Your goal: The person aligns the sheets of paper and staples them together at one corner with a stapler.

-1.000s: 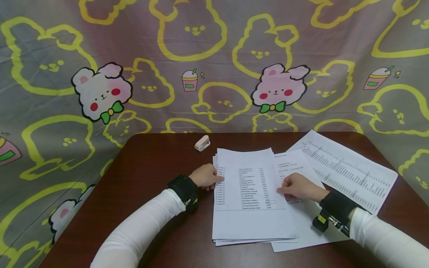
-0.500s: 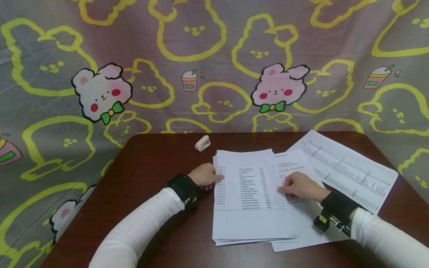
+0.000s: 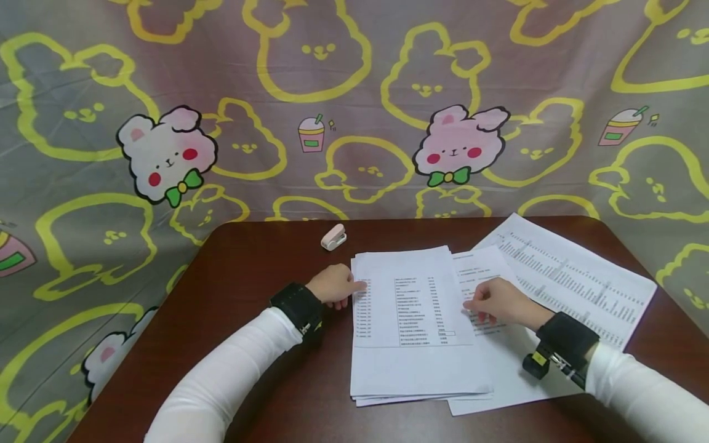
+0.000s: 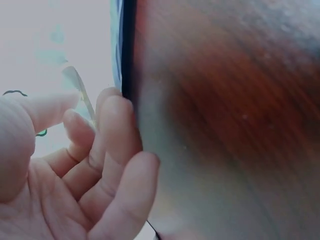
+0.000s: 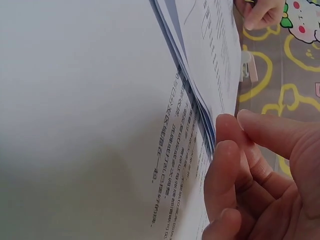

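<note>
In the head view a stack of printed paper [image 3: 410, 369] lies in the middle of the table. My left hand [image 3: 332, 286] grips its left edge, thumb on the top sheet and the other fingers bent down beside it. In the left wrist view that hand [image 4: 95, 155] has a thin sheet edge between thumb and finger. At the right edge of the stack, my right hand [image 3: 504, 301] pinches with thumb and index finger. The right wrist view shows this hand [image 5: 260, 170] with its fingertips at the layered sheet edges; the exact contact is partly hidden.
A loose printed sheet [image 3: 532, 375] lies partly under the stack on the right. Behind it another printed sheet [image 3: 626, 295] lies at an angle. A small pale stapler [image 3: 334, 237] sits beyond the stack, near the back edge of the dark table [image 3: 260, 246]. A patterned cloth [image 3: 354, 111] hangs behind.
My right hand has risen slightly along the stack's right edge. The left hand has shifted a little up and left. Sheets at the stack's upper left corner now lie closer in line.
</note>
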